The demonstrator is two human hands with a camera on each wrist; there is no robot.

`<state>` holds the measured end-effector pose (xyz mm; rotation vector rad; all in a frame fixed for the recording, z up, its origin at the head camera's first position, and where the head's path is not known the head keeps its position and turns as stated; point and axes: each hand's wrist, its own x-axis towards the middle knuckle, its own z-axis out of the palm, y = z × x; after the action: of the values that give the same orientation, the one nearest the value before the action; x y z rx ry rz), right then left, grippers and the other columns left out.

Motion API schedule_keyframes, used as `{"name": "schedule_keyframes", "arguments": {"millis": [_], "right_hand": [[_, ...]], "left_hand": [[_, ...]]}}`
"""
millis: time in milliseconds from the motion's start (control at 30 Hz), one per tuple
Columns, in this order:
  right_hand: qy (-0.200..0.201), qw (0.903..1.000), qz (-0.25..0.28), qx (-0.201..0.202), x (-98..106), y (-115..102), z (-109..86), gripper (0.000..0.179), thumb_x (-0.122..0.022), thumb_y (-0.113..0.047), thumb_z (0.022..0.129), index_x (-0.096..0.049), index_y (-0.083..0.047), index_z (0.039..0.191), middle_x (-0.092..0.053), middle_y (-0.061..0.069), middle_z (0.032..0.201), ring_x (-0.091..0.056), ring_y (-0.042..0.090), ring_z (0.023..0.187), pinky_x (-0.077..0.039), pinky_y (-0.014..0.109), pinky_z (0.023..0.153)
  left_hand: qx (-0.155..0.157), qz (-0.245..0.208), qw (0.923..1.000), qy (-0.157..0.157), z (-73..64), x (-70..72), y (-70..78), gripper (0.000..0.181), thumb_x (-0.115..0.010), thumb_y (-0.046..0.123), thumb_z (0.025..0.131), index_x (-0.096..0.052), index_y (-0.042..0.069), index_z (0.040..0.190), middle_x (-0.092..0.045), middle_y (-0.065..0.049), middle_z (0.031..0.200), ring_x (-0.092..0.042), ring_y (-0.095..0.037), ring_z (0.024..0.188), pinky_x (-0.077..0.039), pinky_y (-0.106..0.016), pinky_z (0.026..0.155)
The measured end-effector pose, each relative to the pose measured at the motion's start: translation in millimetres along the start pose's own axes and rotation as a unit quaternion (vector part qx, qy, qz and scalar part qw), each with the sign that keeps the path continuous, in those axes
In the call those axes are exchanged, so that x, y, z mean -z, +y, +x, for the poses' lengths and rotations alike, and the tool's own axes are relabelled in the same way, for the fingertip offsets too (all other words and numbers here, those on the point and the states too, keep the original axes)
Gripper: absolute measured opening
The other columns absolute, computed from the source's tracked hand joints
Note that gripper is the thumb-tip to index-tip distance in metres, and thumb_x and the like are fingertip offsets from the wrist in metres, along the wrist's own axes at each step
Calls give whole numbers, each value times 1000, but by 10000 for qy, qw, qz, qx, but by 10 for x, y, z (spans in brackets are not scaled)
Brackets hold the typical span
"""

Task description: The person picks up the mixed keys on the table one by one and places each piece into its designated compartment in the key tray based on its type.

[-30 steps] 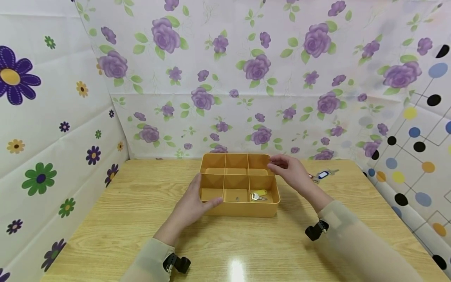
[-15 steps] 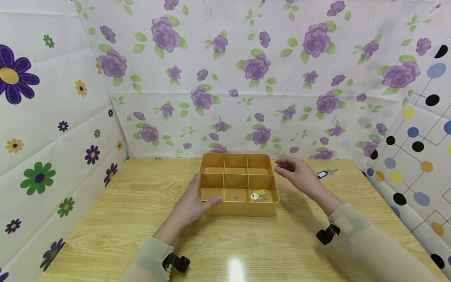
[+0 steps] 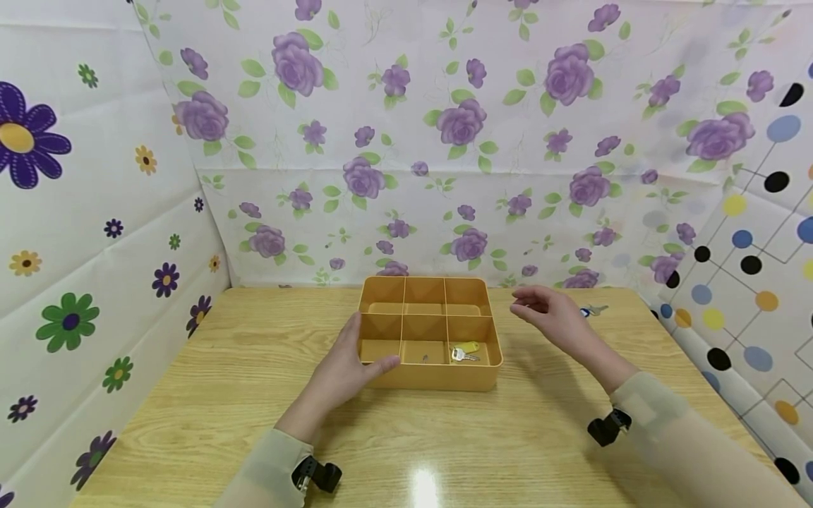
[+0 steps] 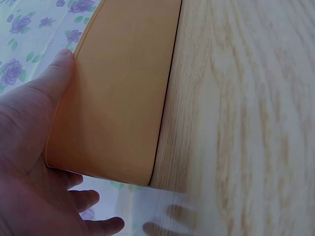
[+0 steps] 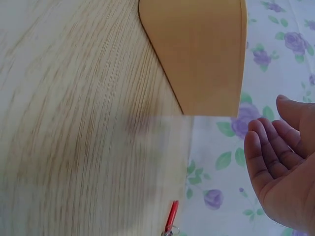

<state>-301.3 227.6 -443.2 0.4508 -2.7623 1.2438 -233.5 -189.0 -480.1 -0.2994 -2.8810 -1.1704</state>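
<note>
An orange organizer box with two rows of compartments stands on the wooden table. My left hand rests on its front left corner, thumb along the front rim, fingers stretched past the left side. The front right compartment holds a key with a yellow tag. A tiny grey piece lies in the front middle compartment. To the right of the box hovers my right hand, fingers loosely bent, holding nothing. Behind it, a key with a blue tag is partly hidden.
In the right wrist view, a red tag with a metal ring lies near the table's far edge; my right hand hides it in the head view. Flowered cloth hangs behind the table, and patterned cloth lines both sides.
My right hand has drawn back from the box's back right compartment, moving rightward over the table toward the keys. The left hand and the box stay put.
</note>
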Motion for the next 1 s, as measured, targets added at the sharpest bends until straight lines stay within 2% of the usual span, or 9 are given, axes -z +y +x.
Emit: {"name": "schedule_keyframes", "arguments": {"millis": [233, 333, 700, 1000], "right_hand": [[29, 9999, -97, -25, 100, 79, -55, 50, -70, -39, 112, -66, -6, 149, -74, 10, 126, -72, 28, 115, -61, 45, 94], [50, 9998, -196, -51, 145, 124, -70, 50, -69, -39, 112, -65, -4, 149, -74, 11, 126, -72, 29, 114, -60, 46, 94], [98, 9993, -306, -167, 271, 266, -107, 55, -67, -40, 113, -63, -1, 151, -73, 16, 131, -71, 34, 119, -60, 52, 97], [110, 9985, -247, -472, 353, 366, -125, 55, -68, -41, 112, -63, -2, 151, -74, 18, 130, -71, 37, 116, -63, 46, 90]], "left_hand": [[-55, -21, 10000, 36, 6, -1, 2, 129, -79, 66, 96, -2, 1, 176, -9, -23, 182, -22, -46, 164, -26, -63, 129], [-75, -37, 10000, 49, 11, -2, 1, 127, -81, 62, 97, -2, 0, 176, -9, -24, 182, -22, -46, 164, -27, -64, 129], [-6, -25, 10000, 3, -7, -3, -9, 134, -75, 76, 93, -1, 2, 176, -8, -22, 183, -23, -46, 164, -27, -63, 129], [-26, 45, 10000, 13, 0, -3, -3, 134, -74, 77, 93, -2, 0, 176, -9, -24, 182, -23, -47, 164, -28, -64, 128]]}}
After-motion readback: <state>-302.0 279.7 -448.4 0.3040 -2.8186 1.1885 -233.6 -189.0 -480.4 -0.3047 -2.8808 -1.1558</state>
